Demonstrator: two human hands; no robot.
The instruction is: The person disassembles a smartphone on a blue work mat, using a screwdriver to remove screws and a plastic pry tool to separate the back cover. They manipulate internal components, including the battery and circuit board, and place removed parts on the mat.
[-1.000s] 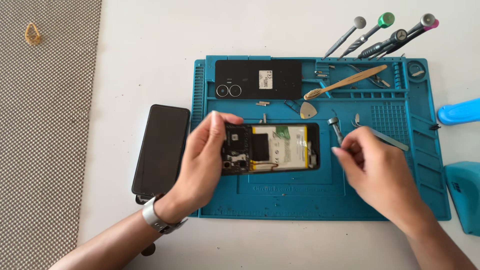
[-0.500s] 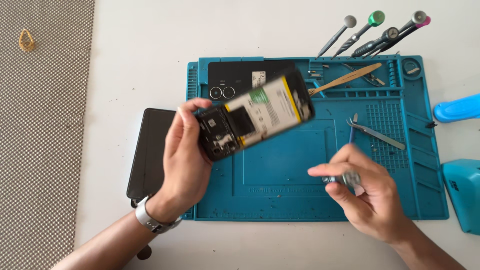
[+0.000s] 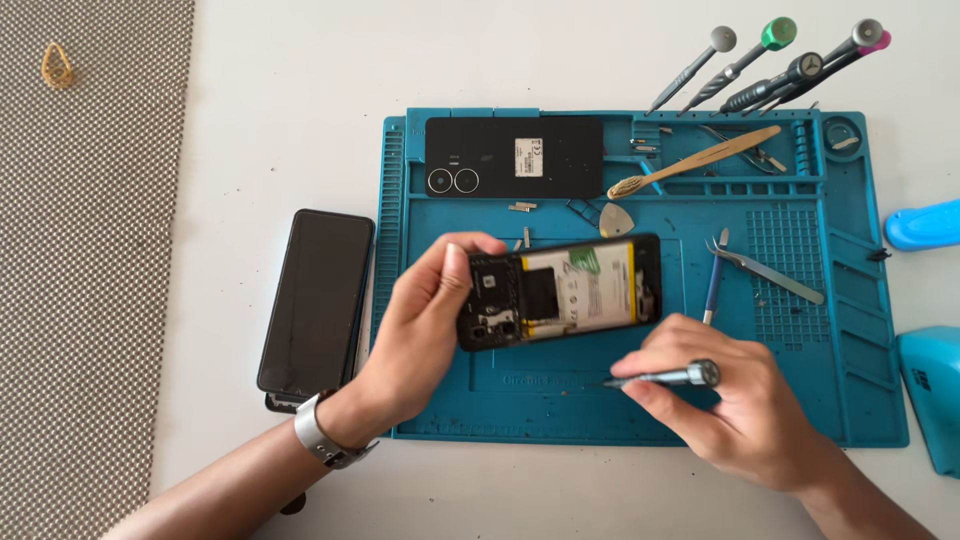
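Observation:
My left hand (image 3: 425,335) grips the camera end of an opened black phone (image 3: 570,290), its battery and circuit board facing up, held just above the blue repair mat (image 3: 640,400). My right hand (image 3: 735,405) pinches a small silver-handled screwdriver (image 3: 665,377), tip pointing left, just below the phone. The phone's black back cover (image 3: 515,155) lies at the mat's top left. A separate black screen panel (image 3: 318,300) lies on the table left of the mat.
Tweezers (image 3: 765,270) lie on the mat's right part, a wooden brush (image 3: 695,160) and grey pick (image 3: 617,220) near the top. Several screwdrivers (image 3: 780,60) fan out beyond the mat's top right. Blue objects (image 3: 925,225) sit at the right edge. A woven runner (image 3: 85,270) covers the left.
My left hand lifted the phone off the mat, tilted it, then brought it back down level. My right hand picked up the screwdriver and moved in under the phone.

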